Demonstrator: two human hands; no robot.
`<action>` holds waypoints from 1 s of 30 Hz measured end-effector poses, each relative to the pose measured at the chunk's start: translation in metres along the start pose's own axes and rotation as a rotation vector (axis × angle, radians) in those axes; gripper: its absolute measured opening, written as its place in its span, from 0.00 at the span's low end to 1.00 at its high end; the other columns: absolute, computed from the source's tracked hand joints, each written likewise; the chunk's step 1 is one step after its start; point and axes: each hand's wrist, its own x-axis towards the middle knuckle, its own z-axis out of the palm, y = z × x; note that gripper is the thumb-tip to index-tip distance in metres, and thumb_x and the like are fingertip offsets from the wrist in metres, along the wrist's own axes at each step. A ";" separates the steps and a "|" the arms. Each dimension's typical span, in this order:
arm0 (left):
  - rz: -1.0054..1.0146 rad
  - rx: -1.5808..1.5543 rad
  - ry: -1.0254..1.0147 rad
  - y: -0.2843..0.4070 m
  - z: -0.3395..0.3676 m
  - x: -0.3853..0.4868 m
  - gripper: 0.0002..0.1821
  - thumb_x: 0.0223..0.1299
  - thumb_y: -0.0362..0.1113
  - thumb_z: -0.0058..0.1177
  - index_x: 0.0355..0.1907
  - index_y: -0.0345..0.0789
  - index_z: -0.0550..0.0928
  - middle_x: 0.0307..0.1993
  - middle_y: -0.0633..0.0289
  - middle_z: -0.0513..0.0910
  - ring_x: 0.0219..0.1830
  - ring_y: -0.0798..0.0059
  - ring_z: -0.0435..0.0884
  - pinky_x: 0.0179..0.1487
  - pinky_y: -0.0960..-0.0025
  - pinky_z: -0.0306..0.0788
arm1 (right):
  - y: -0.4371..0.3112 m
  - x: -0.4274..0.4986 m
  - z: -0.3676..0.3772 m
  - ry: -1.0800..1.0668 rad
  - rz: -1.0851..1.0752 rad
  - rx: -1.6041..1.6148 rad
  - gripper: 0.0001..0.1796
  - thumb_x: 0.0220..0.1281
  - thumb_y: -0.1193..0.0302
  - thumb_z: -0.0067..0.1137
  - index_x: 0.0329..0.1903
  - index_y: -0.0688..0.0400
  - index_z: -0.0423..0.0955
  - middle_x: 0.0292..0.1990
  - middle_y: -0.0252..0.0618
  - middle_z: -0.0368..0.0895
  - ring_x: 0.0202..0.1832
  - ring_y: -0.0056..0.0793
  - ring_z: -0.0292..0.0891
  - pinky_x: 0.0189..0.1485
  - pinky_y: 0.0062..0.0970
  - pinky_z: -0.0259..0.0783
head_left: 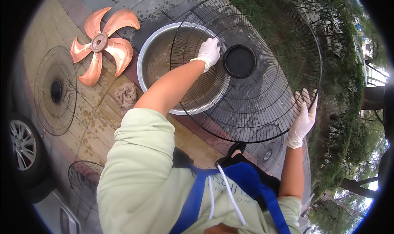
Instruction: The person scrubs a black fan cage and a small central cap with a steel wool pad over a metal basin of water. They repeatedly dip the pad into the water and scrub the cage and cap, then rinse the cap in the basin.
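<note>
A large black wire fan guard (261, 101) with a round black centre disc is tilted up in front of me, partly over a metal basin (147, 43) of murky brown water. My left hand (207, 53), in a white glove, presses a small grey cloth (221, 42) to the wires beside the disc. On the guard's right rim is my right hand (301, 121), also gloved, its fingers spread along the wires and steadying it. Some of those fingertips are partly hidden by the wires.
Left of the basin lie a copper-coloured five-blade fan impeller (99, 42) and a crumpled cloth (126, 95) on wet paving (95, 123). Other fan guards lie at left (66, 110), lower left (80, 180) and under the big guard (272, 146). A parked car's wheel (23, 144) stands far left; shrubs (335, 110) line the right.
</note>
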 end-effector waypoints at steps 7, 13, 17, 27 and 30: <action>0.142 -0.096 -0.358 -0.011 0.009 -0.106 0.15 0.63 0.34 0.54 0.50 0.29 0.77 0.46 0.43 0.78 0.52 0.45 0.76 0.58 0.56 0.70 | 0.004 0.014 -0.003 -0.001 -0.012 -0.003 0.28 0.73 0.79 0.43 0.73 0.59 0.56 0.61 0.50 0.72 0.56 0.37 0.76 0.57 0.33 0.77; 0.027 0.241 0.195 -0.100 -0.075 -0.078 0.11 0.58 0.30 0.55 0.44 0.31 0.76 0.41 0.45 0.76 0.46 0.46 0.75 0.52 0.51 0.70 | -0.003 0.012 -0.007 -0.017 -0.022 0.027 0.28 0.72 0.81 0.43 0.73 0.58 0.57 0.61 0.48 0.73 0.59 0.36 0.75 0.58 0.33 0.77; -0.231 0.603 -0.094 -0.148 -0.078 -0.083 0.13 0.59 0.29 0.53 0.48 0.33 0.77 0.46 0.47 0.76 0.51 0.49 0.76 0.57 0.52 0.73 | -0.007 0.011 -0.004 0.006 0.012 0.014 0.28 0.72 0.81 0.42 0.73 0.58 0.57 0.62 0.49 0.72 0.60 0.37 0.74 0.59 0.35 0.76; 0.181 -0.043 0.101 -0.080 -0.083 -0.037 0.13 0.61 0.30 0.53 0.50 0.37 0.77 0.44 0.48 0.79 0.50 0.49 0.78 0.56 0.55 0.71 | -0.013 0.016 0.009 0.011 0.038 0.001 0.29 0.72 0.81 0.40 0.74 0.59 0.54 0.63 0.49 0.71 0.60 0.37 0.74 0.58 0.33 0.76; 0.390 -0.092 0.167 -0.010 -0.059 0.026 0.12 0.62 0.30 0.53 0.49 0.40 0.78 0.45 0.51 0.78 0.49 0.50 0.76 0.57 0.55 0.70 | -0.012 0.018 0.015 0.006 0.054 0.005 0.29 0.73 0.81 0.40 0.74 0.60 0.54 0.62 0.50 0.71 0.60 0.37 0.74 0.58 0.33 0.76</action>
